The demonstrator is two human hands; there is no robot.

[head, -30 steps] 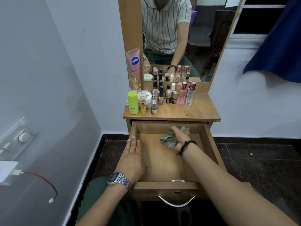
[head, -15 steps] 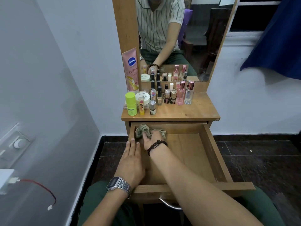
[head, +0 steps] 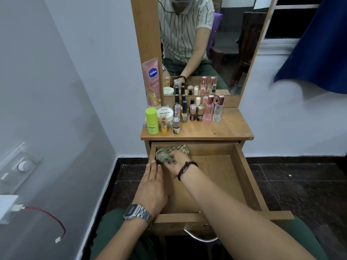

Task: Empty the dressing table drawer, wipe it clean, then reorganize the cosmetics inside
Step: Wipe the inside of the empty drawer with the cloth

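Observation:
The wooden drawer (head: 244, 171) of the dressing table stands pulled out, with nothing inside but a crumpled olive-grey cloth (head: 165, 153). My right hand (head: 176, 161), with a black bead bracelet at the wrist, grips that cloth in the drawer's far left corner. My left hand (head: 153, 186), with a metal watch at the wrist, lies flat with straight fingers on the drawer's left wall. On the tabletop (head: 221, 128) stand several cosmetics: a lime-green stick (head: 151, 121), a white nail-polish jar (head: 165, 113), small bottles, two perfume bottles (head: 214, 108) and a pink Vaseline tube (head: 152, 81).
A mirror (head: 206, 44) rises behind the tabletop. A grey wall with a switch plate (head: 22, 164) and a red wire (head: 50, 220) runs along the left. A blue cloth (head: 319, 44) hangs at the upper right. Dark floor tiles lie on both sides of the table.
My right hand has slid the cloth from the drawer's back middle into the far left corner. My left hand has stayed on the left wall.

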